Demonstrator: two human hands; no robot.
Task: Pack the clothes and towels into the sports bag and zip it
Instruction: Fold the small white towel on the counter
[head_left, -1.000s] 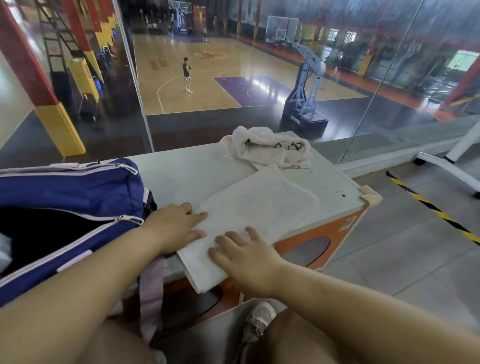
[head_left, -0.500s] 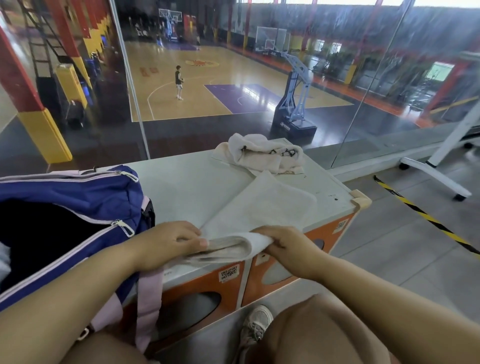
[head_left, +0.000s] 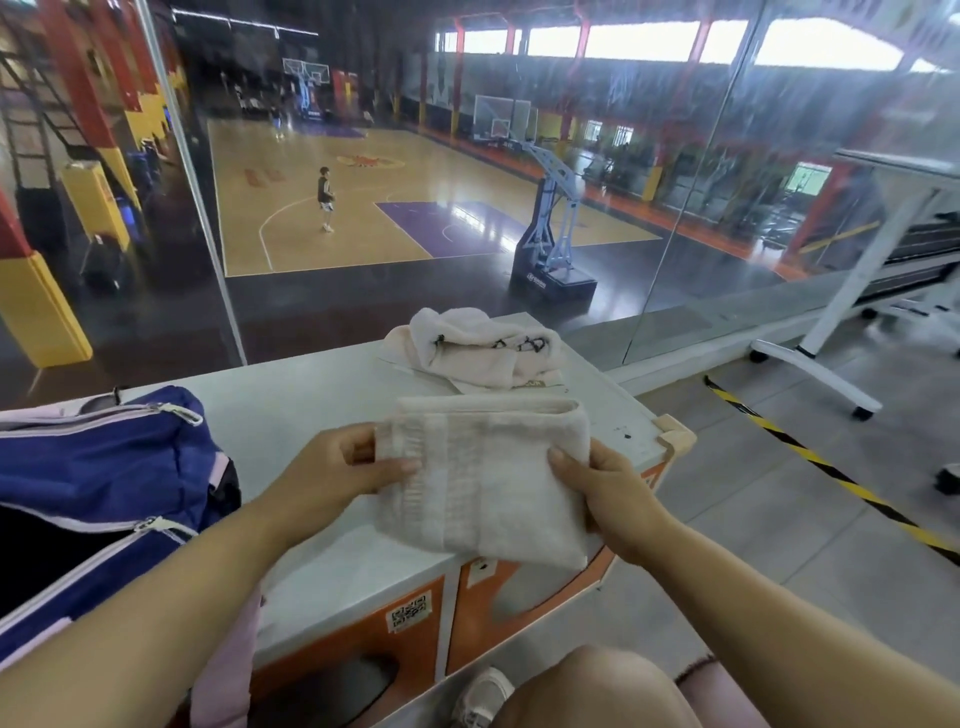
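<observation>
Left hand (head_left: 340, 467) and right hand (head_left: 605, 491) each pinch one side of a folded white towel (head_left: 480, 475), held just above the table (head_left: 311, 395). Crumpled garment (head_left: 480, 345) remains unpacked behind it. Blue sports bag (head_left: 98, 467) stands unzipped, left; packing and zipping outstanding.

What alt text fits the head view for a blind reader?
A person's left hand and right hand hold a folded white towel over a white-topped box. An open blue sports bag sits left; crumpled pale clothing lies behind.
</observation>
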